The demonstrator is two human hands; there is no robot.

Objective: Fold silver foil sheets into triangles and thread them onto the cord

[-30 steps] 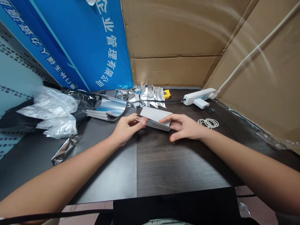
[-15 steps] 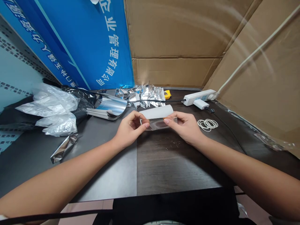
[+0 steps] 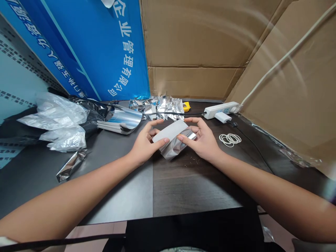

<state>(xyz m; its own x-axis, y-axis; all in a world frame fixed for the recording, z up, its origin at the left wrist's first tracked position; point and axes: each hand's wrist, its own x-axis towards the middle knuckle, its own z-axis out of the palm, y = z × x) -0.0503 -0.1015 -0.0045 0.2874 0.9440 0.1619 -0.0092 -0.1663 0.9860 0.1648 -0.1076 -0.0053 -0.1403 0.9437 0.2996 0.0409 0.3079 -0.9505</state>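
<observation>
A folded foil sheet (image 3: 172,151) is held between both hands above the table; its upper flap is whitish and its lower part shiny silver. My left hand (image 3: 144,142) grips its left end, thumb on the near side and fingers partly hidden behind. At the right end my right hand (image 3: 204,139) pinches it, with the thumb across the silver part and the index finger along the top edge. Behind the left hand lies a curled stack of silver sheets (image 3: 127,116). Folded silver foil pieces (image 3: 164,106) lie in a row beyond the sheet.
On the right are a looped white cord (image 3: 230,140) and a white power strip (image 3: 223,109) with a charger (image 3: 223,117). A yellow object (image 3: 186,106) sits by the foil row. Clear plastic bags (image 3: 59,115) and a narrow foil packet (image 3: 71,165) lie left. Cardboard (image 3: 194,35) walls the back.
The sheet has tilted, its right end higher, and more of its silver part shows below the whitish flap. Both hands have shifted their grip along it.
</observation>
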